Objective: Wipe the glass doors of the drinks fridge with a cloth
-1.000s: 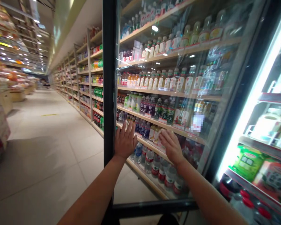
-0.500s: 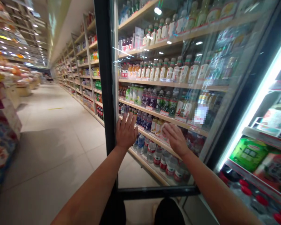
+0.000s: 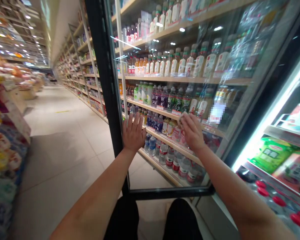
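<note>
A glass door (image 3: pixel 150 181) with a black frame (image 3: pixel 103 80) stands swung out in front of me. My left hand (image 3: pixel 134 133) lies flat on the glass near the frame's left side, fingers stretched and holding nothing. Farther right, my right hand (image 3: pixel 194 133) presses a crumpled whitish cloth (image 3: pixel 182 117) to the pane, with its fingers bent over it. Most of the cloth is hidden under the fingers, so I cannot tell whether it is fabric or paper. Rows of bottled drinks (image 3: pixel 176 63) show through the glass.
To the right is a lit cooler with a green package (image 3: pixel 267 155) and red-capped bottles (image 3: pixel 278 201). Long shelves (image 3: pixel 90 80) run back along the aisle. Packaged goods (image 3: pixel 5 150) line the left side. Tiled floor (image 3: pixel 72 140) lies between, and my knees are below the door.
My right hand has slid with the cloth slightly up and to the right across the glass. My left hand stays flat by the frame. The whole view has tilted a little.
</note>
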A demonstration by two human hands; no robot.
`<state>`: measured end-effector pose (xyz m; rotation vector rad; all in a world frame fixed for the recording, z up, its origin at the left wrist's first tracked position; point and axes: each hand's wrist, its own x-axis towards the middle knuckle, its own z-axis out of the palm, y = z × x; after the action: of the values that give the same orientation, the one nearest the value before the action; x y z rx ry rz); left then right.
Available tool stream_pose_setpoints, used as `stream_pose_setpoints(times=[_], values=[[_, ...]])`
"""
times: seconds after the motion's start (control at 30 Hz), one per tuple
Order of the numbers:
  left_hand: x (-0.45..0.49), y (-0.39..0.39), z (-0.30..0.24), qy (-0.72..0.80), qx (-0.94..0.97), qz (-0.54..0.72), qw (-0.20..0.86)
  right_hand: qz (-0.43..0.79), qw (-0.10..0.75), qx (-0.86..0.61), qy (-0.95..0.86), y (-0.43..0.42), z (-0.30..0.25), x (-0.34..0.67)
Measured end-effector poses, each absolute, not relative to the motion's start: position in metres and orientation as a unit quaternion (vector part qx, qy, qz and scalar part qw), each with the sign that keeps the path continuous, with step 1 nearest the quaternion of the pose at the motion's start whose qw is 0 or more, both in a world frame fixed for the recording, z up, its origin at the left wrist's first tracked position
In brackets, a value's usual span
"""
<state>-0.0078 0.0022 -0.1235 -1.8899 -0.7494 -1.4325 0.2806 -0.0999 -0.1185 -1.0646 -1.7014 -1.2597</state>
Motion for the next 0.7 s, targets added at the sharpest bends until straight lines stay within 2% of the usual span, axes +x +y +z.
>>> stream_pose_setpoints(times=[0.1,0.23,0.33,0.43,0.53,0.6,0.7], values=[[-0.010,-0.002,-0.124,-0.276,-0.722,-0.552,0.311,-0.492,0.438,-0.433,-0.615,-0.096,-0.121,0.274],[-0.014,-0.007,-0.107,-0.277,-0.714,-0.557,0.322,-0.474,0.344,-0.402,-0.704,-0.100,-0.147,0.269],[-0.012,-0.007,-0.073,-0.270,-0.715,-0.559,0.320,-0.461,0.316,-0.387,-0.734,-0.100,-0.123,0.280],[-0.006,-0.003,-0.039,-0.270,-0.736,-0.540,0.305,-0.461,0.410,-0.418,-0.666,-0.095,-0.080,0.286],[-0.001,0.002,-0.026,-0.272,-0.754,-0.516,0.303,-0.456,0.485,-0.436,-0.606,-0.088,-0.069,0.273],[0.000,0.004,-0.027,-0.275,-0.758,-0.508,0.303,-0.453,0.456,-0.434,-0.631,-0.086,-0.082,0.262],[0.000,0.006,-0.031,-0.280,-0.758,-0.506,0.302,-0.458,0.356,-0.414,-0.702,-0.087,-0.094,0.257]])
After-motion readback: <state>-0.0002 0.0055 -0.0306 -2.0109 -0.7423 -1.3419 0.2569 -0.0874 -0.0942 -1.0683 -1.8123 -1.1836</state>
